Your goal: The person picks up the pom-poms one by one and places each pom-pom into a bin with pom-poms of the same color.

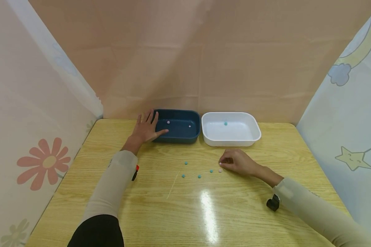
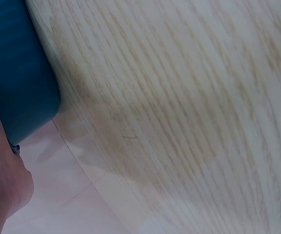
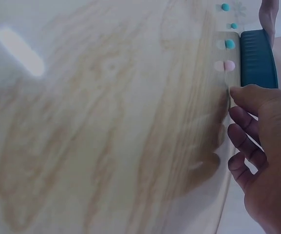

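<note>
My left hand [image 1: 146,129] lies with spread fingers over the left end of a dark blue tub [image 1: 176,140], thumb across its front rim. Two small pale pink balls [image 1: 168,122] are inside that tub. Over the table in front of a white tub [image 1: 232,143], my right hand [image 1: 239,162] pinches a tiny pink ball [image 1: 220,163] at its fingertips. Just below it on the wood is another pink ball [image 1: 220,170], with several teal balls [image 1: 199,176] scattered to the left. In the right wrist view, the curled fingers [image 3: 247,124] hide the pinched ball.
One teal ball [image 1: 225,124] sits in the white tub, which stands close beside the dark one at the back of the wooden table [image 1: 160,219]. A tan backdrop [image 1: 173,68] rises behind them, and patterned sheets [image 1: 352,130] flank both sides.
</note>
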The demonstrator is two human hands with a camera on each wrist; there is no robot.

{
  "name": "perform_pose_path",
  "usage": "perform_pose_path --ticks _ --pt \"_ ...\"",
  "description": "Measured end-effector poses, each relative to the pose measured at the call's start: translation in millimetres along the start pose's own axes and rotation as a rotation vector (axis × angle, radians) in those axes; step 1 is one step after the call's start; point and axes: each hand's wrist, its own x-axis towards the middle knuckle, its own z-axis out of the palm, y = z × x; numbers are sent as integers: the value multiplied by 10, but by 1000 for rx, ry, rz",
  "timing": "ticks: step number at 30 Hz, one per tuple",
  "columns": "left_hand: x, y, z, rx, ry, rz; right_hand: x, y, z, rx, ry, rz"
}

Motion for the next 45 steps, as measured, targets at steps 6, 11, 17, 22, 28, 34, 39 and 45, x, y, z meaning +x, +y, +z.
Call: perform_pose_path --ticks 6,11,17,22,28,34,39,45 --pt "-24 15 -12 -2 15 4 30 -35 -52 -22 10 19" --pt "-33 11 -7 9 18 5 84 -87 -110 -18 28 -30" --pt "-37 6 -13 2 24 10 171 -156 -216 -5 19 -60" --pt "-28 5 -13 0 25 7 255 -210 -317 -28 33 -98" --pt "-32 10 -8 8 27 6 357 -252 -421 -41 84 -137" --pt "-35 16 -4 13 33 6 478 -294 -514 -43 100 -157" --pt "-36 20 -4 9 35 8 572 -310 -557 -40 87 -146" --pt "-34 12 -1 8 33 8 707 -354 -585 -49 99 -160"
